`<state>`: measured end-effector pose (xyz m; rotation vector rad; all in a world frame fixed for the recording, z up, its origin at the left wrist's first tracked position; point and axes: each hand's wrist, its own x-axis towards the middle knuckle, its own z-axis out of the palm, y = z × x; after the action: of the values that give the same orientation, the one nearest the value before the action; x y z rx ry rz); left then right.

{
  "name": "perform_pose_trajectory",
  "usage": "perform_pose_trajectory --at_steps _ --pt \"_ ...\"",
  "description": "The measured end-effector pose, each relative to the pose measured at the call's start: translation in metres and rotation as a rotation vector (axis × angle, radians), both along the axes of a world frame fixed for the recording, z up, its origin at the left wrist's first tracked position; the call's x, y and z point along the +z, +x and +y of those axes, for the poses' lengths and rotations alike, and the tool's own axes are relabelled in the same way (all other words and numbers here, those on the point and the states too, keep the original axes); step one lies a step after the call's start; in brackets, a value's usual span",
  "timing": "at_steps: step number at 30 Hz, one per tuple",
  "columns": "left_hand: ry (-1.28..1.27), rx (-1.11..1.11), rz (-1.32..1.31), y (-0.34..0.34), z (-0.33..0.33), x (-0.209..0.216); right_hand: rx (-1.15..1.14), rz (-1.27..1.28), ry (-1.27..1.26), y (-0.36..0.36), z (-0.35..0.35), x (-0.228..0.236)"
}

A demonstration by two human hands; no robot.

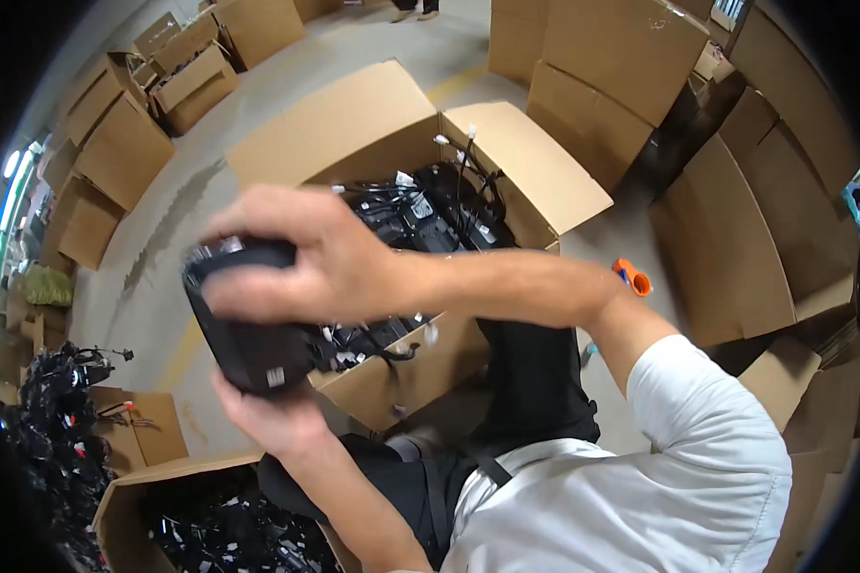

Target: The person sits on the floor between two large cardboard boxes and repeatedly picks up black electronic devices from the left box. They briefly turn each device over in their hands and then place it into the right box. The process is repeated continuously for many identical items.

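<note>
Between my two hands is a black, boxy device [253,355] with rounded corners and a small white label near its lower end; its exact kind I cannot make out. My right hand [325,253] reaches across from the right and is closed over the upper end, its fingers a little blurred by motion. Under the lower end, my left hand [275,415] grips the device from below, with most of its fingers hidden behind it. Behind my right forearm stands an open cardboard box [401,382] holding several black devices [430,224] with cables and white connectors.
At the lower left, another open box [124,497] contains black parts. A heap of black cables [57,430] rises beside it. An orange tube-shaped object [633,277] lies on the floor to the right. Stacked cartons [612,57] line the back and right.
</note>
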<state>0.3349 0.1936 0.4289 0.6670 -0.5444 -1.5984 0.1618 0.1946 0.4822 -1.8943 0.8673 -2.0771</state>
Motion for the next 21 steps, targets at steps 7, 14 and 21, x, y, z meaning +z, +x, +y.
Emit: perform_pose_trajectory --at_steps 7,14,21 --pt "-0.461 -0.251 -0.497 -0.046 -0.044 -0.003 -0.063 0.157 0.515 -0.076 -0.062 0.023" --pt "-0.01 -0.448 -0.438 -0.07 -0.093 -0.111 0.905 -0.213 1.392 -0.139 -0.017 -0.135" --pt "0.326 -0.859 -0.57 -0.145 -0.093 -0.247 -0.49 1.287 0.931 -0.23 -0.048 -0.203"
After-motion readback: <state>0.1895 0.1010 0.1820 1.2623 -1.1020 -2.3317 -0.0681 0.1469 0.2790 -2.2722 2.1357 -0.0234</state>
